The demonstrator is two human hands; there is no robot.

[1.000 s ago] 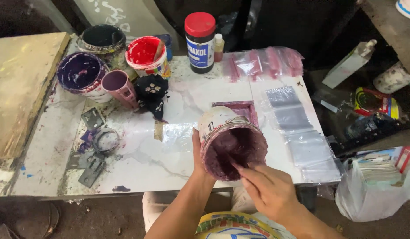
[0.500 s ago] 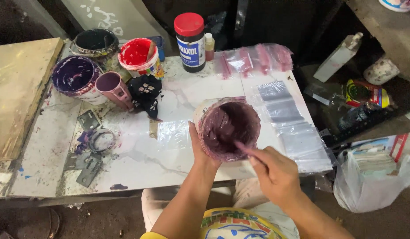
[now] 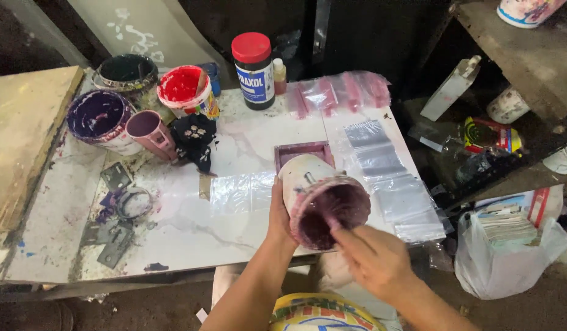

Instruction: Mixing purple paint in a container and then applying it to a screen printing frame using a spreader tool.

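The left hand (image 3: 282, 216) is gripping the tilted purple-stained tub (image 3: 323, 199) above the table (image 3: 234, 233), mouth turned inward so the right hand's (image 3: 375, 260) fingers, bunched together, are reaching inside.

Small printing or paint workshop, cramped and messy. A stained white marble-look table (image 3: 234, 214) carries open ink tubs at far left, a purple one (image 3: 99, 119), a red one (image 3: 184, 91) and a dark one (image 3: 127, 72), plus a red-capped black jar (image 3: 254, 70) and rows of small clear plastic bags (image 3: 387, 178) on the right. Cluttered dark shelves (image 3: 528, 67) at right, and a wooden board (image 3: 20, 135) at left.
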